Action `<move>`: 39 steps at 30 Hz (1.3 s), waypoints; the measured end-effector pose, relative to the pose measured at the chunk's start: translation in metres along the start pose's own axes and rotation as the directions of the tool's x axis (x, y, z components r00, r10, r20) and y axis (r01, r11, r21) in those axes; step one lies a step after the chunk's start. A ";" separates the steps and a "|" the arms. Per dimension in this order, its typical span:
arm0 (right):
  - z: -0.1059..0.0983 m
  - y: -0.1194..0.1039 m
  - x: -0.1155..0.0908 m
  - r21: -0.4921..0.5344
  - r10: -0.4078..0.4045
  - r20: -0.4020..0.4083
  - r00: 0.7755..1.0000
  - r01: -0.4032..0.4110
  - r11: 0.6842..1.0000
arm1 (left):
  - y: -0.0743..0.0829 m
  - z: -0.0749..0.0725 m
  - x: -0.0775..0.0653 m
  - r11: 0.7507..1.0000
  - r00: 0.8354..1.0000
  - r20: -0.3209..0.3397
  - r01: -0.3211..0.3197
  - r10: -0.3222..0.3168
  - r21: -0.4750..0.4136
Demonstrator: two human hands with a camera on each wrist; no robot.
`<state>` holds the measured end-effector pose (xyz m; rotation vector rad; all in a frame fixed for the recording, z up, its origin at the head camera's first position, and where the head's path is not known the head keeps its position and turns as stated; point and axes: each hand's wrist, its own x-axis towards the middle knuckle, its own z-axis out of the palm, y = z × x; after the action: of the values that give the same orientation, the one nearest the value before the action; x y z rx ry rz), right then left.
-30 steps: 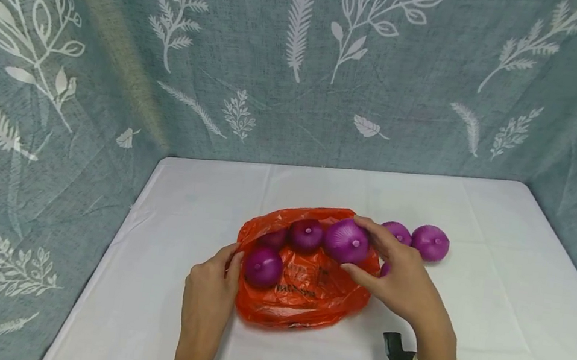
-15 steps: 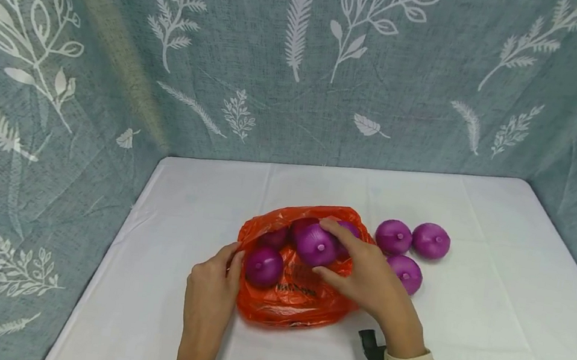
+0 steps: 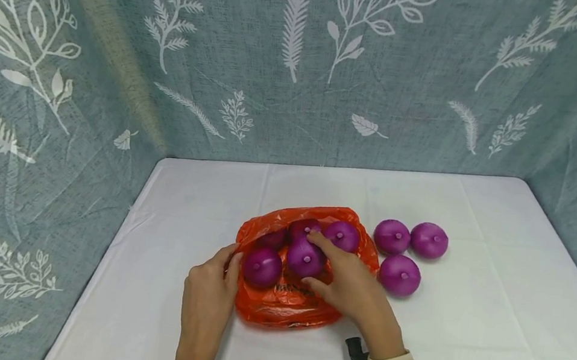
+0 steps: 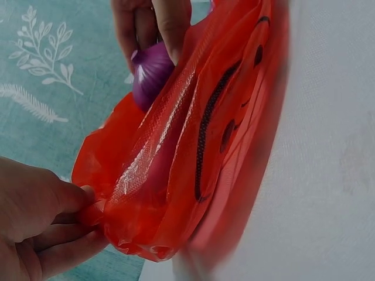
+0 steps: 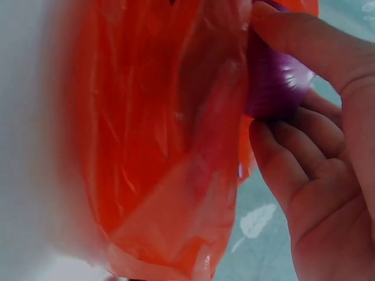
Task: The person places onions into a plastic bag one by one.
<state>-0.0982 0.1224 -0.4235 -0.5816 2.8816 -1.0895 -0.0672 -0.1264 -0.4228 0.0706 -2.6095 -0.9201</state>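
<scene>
An orange-red plastic bag [image 3: 293, 311] lies with its mouth spread, with several purple onions inside, among them a left onion [image 3: 263, 267] and a back-right onion [image 3: 342, 236]. My left hand [image 3: 210, 291] pinches the bag's left rim between thumb and fingers, as the left wrist view shows at close range. Over the bag's middle, my right hand [image 3: 353, 286] holds another onion [image 3: 305, 259], thumb on one side and fingers on the other. In the right wrist view that onion [image 5: 275, 82] sits at the bag's edge, partly hidden by the plastic.
Just right of the bag, three more onions rest on the white table [image 3: 466, 325]: a near one [image 3: 400, 275], a far one [image 3: 392, 237] and a right one [image 3: 429, 241]. A grey-green leaf-patterned curtain [image 3: 329, 118] surrounds the table's back and sides.
My right hand has carried its onion leftward from the bag's right side to the middle. Another onion now shows at the back right inside. My left hand keeps its grip on the rim.
</scene>
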 end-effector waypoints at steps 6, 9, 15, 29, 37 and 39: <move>0.007 -0.001 0.001 -0.015 -0.002 0.000 1.000 0.002 1.000 | 0.001 0.001 -0.001 1.000 1.000 -0.016 -0.014 0.014 -0.002; 0.011 -0.002 0.002 -0.026 -0.017 -0.009 1.000 0.017 1.000 | 0.000 0.001 -0.001 1.000 0.999 -0.025 -0.026 0.026 -0.006; 0.016 -0.001 0.002 -0.038 -0.030 -0.025 0.999 0.029 0.999 | -0.002 0.002 -0.001 1.000 0.999 -0.025 -0.025 0.025 -0.011; 0.026 0.006 -0.002 -0.048 -0.054 -0.014 0.998 0.053 0.997 | -0.004 0.004 -0.001 1.000 0.999 -0.026 -0.023 0.022 -0.010; 0.026 0.005 -0.002 -0.070 -0.047 0.014 0.999 0.047 0.996 | -0.005 0.003 -0.002 1.000 1.000 -0.023 -0.012 0.012 -0.009; 0.025 0.005 -0.002 -0.069 -0.048 0.013 0.999 0.049 0.996 | -0.005 0.003 -0.001 1.000 1.000 -0.025 -0.014 0.014 -0.009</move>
<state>-0.0944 0.1108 -0.4459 -0.6615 2.9206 -0.9908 -0.0674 -0.1283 -0.4284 0.0604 -2.5798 -0.9204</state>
